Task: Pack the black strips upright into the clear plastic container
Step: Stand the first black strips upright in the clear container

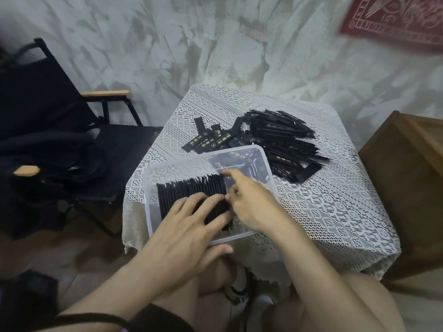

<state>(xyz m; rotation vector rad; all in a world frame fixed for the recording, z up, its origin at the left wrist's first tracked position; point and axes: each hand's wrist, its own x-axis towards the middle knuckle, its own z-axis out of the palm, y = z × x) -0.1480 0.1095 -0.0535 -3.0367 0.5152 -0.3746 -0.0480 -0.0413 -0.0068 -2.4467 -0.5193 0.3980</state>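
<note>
Container: the clear plastic container [146, 188] sat on the near left part of the surface [323, 207], which was covered by a white lace cloth.
Packed strips: a tight row of black strips [189, 188] stood on edge inside the container, filling its left and middle part; the far right end of the container held no upright strips.
Loose strips: a pile of black strips [282, 140] lay flat on the cloth just beyond and to the right of the container, and a few with gold markings were fanned out at the pile's left edge.
Left hand: the left hand [191, 226] lay flat on top of the packed row, fingers straight and spread, pressing on the strips' upper edges, with the thumb at the container's near rim.
Right hand: the right hand [249, 202] was at the right end of the row, index finger stretched out to the top of the last strips and the other fingers curled in; I could not tell whether they pinched a strip.
Hands together: the fingertips of both hands nearly met over the end of the row.
Surroundings: a black folding chair with wooden armrests [72, 130] stood to the left, a brown wooden piece of furniture [407, 176] to the right, and a red patterned cloth [395, 17] showed at the top right corner.
</note>
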